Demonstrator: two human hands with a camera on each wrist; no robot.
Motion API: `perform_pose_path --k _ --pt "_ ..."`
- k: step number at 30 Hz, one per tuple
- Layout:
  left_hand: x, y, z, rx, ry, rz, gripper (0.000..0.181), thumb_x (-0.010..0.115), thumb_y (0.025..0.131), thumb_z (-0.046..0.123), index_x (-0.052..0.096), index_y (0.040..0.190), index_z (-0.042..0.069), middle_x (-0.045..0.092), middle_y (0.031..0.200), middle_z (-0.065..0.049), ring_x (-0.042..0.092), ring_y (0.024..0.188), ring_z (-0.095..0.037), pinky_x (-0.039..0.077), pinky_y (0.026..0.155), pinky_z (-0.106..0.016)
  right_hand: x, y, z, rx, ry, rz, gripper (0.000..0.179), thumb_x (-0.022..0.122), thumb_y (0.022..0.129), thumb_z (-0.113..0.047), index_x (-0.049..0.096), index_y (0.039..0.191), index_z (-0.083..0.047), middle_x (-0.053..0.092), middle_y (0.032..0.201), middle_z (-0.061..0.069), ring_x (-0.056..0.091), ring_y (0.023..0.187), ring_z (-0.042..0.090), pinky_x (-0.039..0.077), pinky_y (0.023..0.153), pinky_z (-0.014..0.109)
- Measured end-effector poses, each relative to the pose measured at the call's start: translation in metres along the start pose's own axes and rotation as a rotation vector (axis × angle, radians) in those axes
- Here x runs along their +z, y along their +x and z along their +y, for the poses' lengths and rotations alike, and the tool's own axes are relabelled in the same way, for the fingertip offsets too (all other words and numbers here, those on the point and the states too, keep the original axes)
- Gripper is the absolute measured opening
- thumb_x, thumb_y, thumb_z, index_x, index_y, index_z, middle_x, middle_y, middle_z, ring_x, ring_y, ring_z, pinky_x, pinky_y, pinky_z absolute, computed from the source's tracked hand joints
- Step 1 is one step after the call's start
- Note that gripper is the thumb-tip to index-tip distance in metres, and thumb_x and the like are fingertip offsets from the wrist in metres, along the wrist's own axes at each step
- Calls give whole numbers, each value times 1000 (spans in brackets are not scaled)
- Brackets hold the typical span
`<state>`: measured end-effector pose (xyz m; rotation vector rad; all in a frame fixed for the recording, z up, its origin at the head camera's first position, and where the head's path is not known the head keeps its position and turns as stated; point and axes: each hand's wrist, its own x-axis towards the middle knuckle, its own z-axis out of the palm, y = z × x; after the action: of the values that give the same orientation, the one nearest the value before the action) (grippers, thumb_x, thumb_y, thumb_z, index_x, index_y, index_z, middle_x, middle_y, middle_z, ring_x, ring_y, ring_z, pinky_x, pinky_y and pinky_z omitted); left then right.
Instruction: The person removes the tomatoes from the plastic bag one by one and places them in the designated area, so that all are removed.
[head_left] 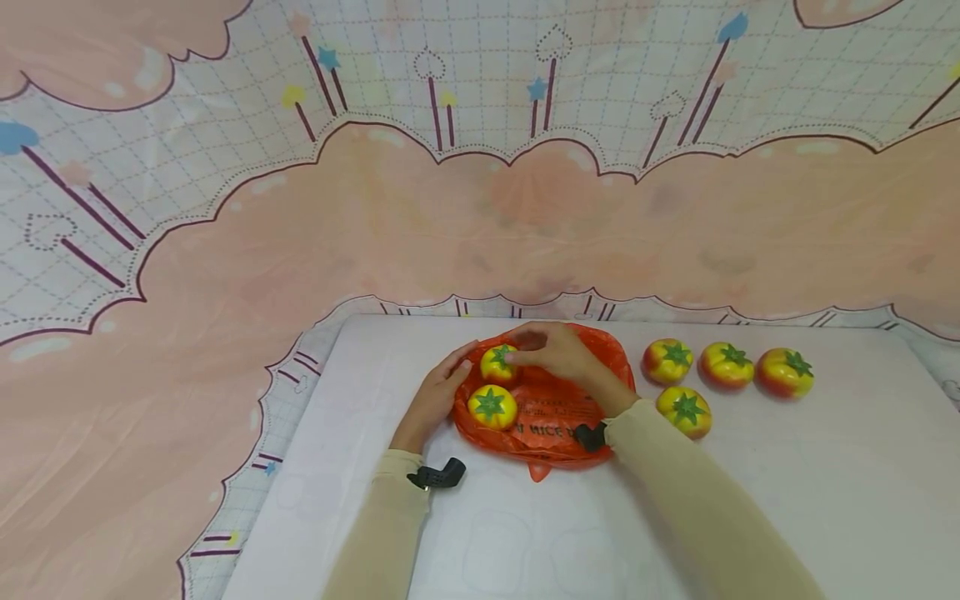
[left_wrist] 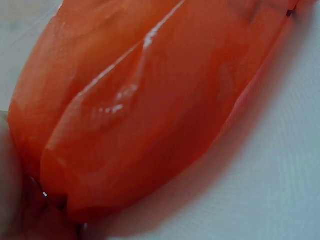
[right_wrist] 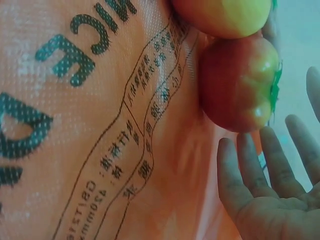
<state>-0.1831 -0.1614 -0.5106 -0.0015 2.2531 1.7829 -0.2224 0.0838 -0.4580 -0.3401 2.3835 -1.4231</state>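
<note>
A red plastic bag (head_left: 555,417) lies spread open on the table, dark lettering on its inside. Two yellow-and-red tomatoes with green star-shaped leaves are in its left part: a rear tomato (head_left: 498,364) and a front tomato (head_left: 492,407). My left hand (head_left: 431,404) holds the bag's left edge, its thumb on the inner side; the left wrist view shows mostly the bag's outer wall (left_wrist: 150,125). Reaching over the bag, my right hand (head_left: 555,354) is at the rear tomato. In the right wrist view its fingers (right_wrist: 277,160) are extended and spread, fingertips right by that tomato (right_wrist: 237,85).
Right of the bag, more tomatoes sit on the white table (head_left: 810,483): three in a back row, including a far-right tomato (head_left: 783,372), and one nearer tomato (head_left: 684,412) beside my right sleeve. A patterned cloth (head_left: 480,225) hangs behind the table.
</note>
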Motion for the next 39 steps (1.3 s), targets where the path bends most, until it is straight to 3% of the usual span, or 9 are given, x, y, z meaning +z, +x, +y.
perform_pose_path --k 15,27,39 --pt "1 0 -1 -17 9 -15 38 51 105 49 52 142 53 42 160 13 30 155 -22 28 125 -54 13 5 5 -31 23 28 43 83 86 -38 72 124 -22 69 126 -2 62 121 22 54 106 43" --pt "0 1 -2 3 2 -22 39 50 105 48 52 144 50 42 160 11 29 156 -24 26 125 -55 16 8 4 -58 -46 20 49 87 81 -39 72 126 -23 70 126 -5 59 123 22 52 108 46" --pt "-1 1 -1 -25 14 -23 36 50 105 49 52 140 56 43 159 15 31 154 -21 29 124 -54 17 7 0 -38 -116 5 49 87 80 -41 73 123 -23 68 124 -3 59 120 23 55 104 45"
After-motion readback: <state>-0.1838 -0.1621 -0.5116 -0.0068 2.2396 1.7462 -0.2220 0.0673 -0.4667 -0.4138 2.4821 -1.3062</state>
